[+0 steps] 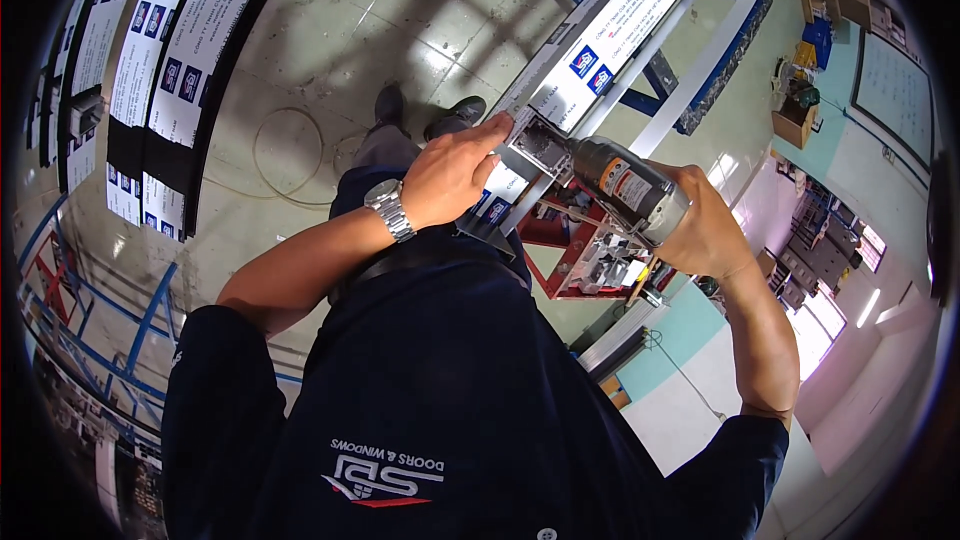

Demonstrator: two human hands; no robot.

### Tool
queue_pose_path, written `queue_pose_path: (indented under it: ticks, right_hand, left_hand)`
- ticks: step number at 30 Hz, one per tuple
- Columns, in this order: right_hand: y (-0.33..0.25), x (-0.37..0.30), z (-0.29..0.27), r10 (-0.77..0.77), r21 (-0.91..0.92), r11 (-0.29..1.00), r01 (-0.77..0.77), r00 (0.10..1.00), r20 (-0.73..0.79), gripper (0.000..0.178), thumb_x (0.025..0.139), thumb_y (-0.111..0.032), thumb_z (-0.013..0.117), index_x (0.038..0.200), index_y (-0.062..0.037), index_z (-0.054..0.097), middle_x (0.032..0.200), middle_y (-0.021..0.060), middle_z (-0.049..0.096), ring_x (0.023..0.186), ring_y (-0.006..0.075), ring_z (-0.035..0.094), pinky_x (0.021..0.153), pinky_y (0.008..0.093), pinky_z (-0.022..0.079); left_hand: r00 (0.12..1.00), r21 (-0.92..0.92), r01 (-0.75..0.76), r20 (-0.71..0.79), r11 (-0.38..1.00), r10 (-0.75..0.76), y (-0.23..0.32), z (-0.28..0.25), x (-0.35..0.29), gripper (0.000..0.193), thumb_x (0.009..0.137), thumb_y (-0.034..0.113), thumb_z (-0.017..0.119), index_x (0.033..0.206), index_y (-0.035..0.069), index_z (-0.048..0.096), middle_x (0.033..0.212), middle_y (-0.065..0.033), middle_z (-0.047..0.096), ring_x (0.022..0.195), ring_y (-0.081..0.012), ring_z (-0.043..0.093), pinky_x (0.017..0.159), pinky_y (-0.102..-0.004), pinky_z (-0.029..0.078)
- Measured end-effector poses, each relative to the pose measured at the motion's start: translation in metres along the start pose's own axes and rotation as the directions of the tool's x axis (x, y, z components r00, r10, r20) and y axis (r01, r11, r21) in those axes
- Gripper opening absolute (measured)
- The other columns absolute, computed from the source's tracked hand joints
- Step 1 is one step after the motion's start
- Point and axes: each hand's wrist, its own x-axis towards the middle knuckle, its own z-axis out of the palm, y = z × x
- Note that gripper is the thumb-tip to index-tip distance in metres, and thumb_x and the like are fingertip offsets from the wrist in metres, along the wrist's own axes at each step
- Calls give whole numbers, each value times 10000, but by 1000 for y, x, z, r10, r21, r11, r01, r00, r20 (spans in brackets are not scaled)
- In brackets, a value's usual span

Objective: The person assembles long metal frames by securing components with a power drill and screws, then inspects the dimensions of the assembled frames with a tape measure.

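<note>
A long metal profile point(610, 35) wrapped in white and blue printed film runs from the upper right toward my waist. On it, a dark hollow-chambered end point(541, 148) faces up. My left hand point(450, 177), with a steel watch point(390, 208) at the wrist, holds the profile's left edge beside that end, fingers stretched forward and thumb apart. My right hand point(703, 225) is wrapped round a grey and black drill-like power tool point(625, 185) with an orange label. The tool's nose points left at the chambered end; whether its tip touches is hidden.
Film-covered profiles point(180, 60) stand stacked at the left. Blue metal supports point(725, 65) lie under the work. A red cart point(575, 260) with metal parts stands below the tool. A hose point(290, 155) loops over the floor near my feet. Blue racks point(120, 340) stand at lower left.
</note>
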Motion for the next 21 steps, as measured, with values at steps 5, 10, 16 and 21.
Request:
queue_pose_path:
  ticks: [5, 10, 16, 21]
  right_hand:
    - [-5, 5, -4, 4, 44, 999, -7, 999, 54, 634, 658, -156, 741, 1257, -3, 603, 1089, 223, 666, 1059, 368, 605, 989, 392, 457]
    - [4, 0, 1, -41, -31, 999, 40, 999, -16, 639, 651, -164, 743, 1256, -11, 608, 1072, 206, 673, 1050, 346, 607, 978, 379, 461]
    - [10, 4, 6, -4, -63, 998, 5, 1000, 18, 626, 647, -178, 747, 1238, -17, 618, 1088, 198, 668, 1031, 332, 608, 969, 385, 465]
    - [-5, -1, -1, 1, -34, 999, -1, 1000, -11, 606, 644, -161, 741, 1223, -25, 626, 1085, 195, 669, 1041, 342, 604, 968, 387, 464]
  left_hand:
    - [1000, -22, 3, -19, 1000, -4, 3, -1, 0, 445, 909, 98, 521, 1342, 1, 499, 1367, -170, 526, 1189, -334, 548, 999, -424, 458]
    - [1000, -12, 5, -23, 1000, -6, 3, 0, 0, 431, 905, 95, 525, 1327, 5, 518, 1366, -163, 529, 1176, -333, 558, 985, -425, 468]
    - [1000, 6, -9, -16, 1000, 9, -1, 3, 1, 427, 904, 101, 527, 1320, 6, 525, 1368, -162, 527, 1150, -343, 572, 970, -429, 474]
    - [1000, -27, 20, 22, 999, -19, 3, -2, 3, 408, 915, 95, 519, 1308, -13, 527, 1387, -173, 511, 1221, -356, 520, 1025, -414, 436]
